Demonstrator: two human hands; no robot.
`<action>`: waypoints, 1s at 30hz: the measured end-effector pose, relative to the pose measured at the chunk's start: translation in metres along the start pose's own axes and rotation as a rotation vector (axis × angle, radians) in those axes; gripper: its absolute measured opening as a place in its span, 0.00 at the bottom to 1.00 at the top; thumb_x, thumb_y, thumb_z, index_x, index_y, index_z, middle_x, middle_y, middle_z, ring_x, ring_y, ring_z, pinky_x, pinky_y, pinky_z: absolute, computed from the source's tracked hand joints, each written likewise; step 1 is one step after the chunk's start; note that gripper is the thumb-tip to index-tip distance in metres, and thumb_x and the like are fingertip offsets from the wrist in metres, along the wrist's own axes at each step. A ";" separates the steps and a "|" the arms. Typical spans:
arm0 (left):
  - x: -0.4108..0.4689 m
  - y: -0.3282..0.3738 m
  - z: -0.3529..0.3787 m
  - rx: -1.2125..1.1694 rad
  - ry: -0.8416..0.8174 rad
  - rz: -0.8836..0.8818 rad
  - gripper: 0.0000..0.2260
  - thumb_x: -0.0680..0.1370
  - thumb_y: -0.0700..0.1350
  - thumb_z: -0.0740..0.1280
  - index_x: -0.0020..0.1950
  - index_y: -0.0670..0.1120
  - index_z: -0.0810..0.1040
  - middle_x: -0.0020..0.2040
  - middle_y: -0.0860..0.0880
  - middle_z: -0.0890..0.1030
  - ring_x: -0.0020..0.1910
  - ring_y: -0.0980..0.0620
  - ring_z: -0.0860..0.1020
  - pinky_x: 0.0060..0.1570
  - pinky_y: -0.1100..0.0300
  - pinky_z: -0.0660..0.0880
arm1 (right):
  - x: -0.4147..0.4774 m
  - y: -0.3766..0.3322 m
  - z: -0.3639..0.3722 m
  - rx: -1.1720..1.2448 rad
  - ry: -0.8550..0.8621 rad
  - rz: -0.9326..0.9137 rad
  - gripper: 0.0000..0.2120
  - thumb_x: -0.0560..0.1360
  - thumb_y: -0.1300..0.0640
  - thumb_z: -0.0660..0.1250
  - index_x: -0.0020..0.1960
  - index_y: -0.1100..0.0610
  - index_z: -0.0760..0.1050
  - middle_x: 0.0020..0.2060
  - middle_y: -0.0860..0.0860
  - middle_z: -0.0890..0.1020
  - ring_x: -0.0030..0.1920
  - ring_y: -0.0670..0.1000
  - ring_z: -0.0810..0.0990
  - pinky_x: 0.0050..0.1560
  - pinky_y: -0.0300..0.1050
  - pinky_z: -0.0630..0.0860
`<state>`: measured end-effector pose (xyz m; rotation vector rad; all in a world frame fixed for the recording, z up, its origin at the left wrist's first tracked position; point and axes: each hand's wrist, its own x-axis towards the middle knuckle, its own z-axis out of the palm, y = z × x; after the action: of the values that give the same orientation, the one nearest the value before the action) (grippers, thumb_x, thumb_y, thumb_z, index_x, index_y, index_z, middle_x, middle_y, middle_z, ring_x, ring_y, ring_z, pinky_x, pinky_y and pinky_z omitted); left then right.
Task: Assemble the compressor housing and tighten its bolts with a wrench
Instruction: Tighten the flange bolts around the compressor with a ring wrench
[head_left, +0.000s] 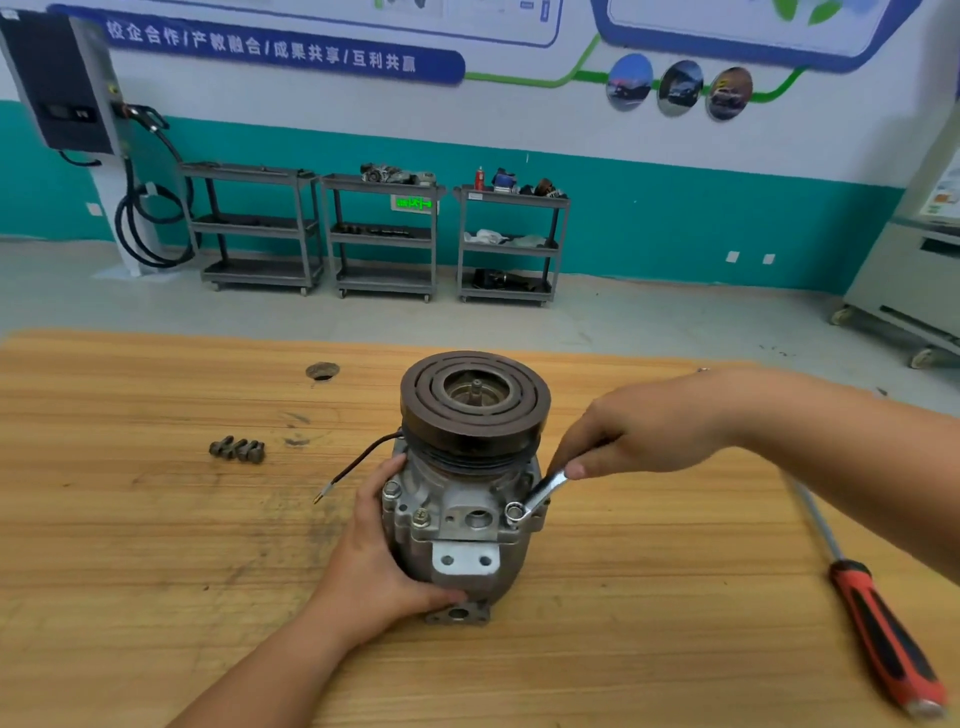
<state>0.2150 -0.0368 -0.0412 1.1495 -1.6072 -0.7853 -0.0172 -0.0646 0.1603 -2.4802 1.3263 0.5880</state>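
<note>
A grey metal compressor (467, 525) stands upright on the wooden table (156, 545), its dark pulley (475, 400) on top. My left hand (379, 561) grips the housing's left side and lower front. My right hand (639, 436) holds a silver ring wrench (537, 493), whose ring end sits over a bolt on the housing's right front flange. Two more bolts (405, 504) stand in the left flange. A black wire (358, 462) trails from the compressor to the left.
Three loose bolts (238, 449) lie on the table to the left. A long screwdriver with a red and black handle (883, 634) lies at the right edge. A round hole (322, 371) is in the tabletop. Grey shelf carts (384, 234) stand by the far wall.
</note>
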 end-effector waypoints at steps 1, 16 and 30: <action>0.001 -0.001 0.001 -0.001 -0.001 0.010 0.54 0.47 0.60 0.81 0.62 0.80 0.51 0.60 0.68 0.71 0.59 0.75 0.70 0.52 0.82 0.64 | 0.001 0.004 0.000 0.043 -0.051 -0.009 0.16 0.81 0.48 0.56 0.66 0.46 0.72 0.48 0.43 0.78 0.47 0.43 0.74 0.52 0.41 0.71; -0.002 0.001 0.000 -0.012 -0.018 0.045 0.53 0.50 0.60 0.81 0.65 0.77 0.52 0.58 0.79 0.67 0.60 0.73 0.70 0.53 0.80 0.67 | -0.024 -0.020 0.075 1.535 -0.285 -0.113 0.08 0.75 0.56 0.60 0.44 0.59 0.76 0.28 0.54 0.79 0.26 0.50 0.80 0.25 0.38 0.77; -0.001 0.009 0.002 0.015 0.047 0.112 0.41 0.57 0.72 0.69 0.65 0.61 0.60 0.62 0.60 0.68 0.58 0.71 0.71 0.56 0.69 0.67 | 0.010 -0.152 0.109 2.717 0.418 -0.377 0.11 0.65 0.63 0.63 0.36 0.69 0.82 0.39 0.66 0.83 0.36 0.60 0.84 0.27 0.48 0.80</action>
<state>0.2108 -0.0324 -0.0344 1.0713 -1.6260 -0.6704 0.0910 0.0562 0.0662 -0.2534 0.3945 -1.1723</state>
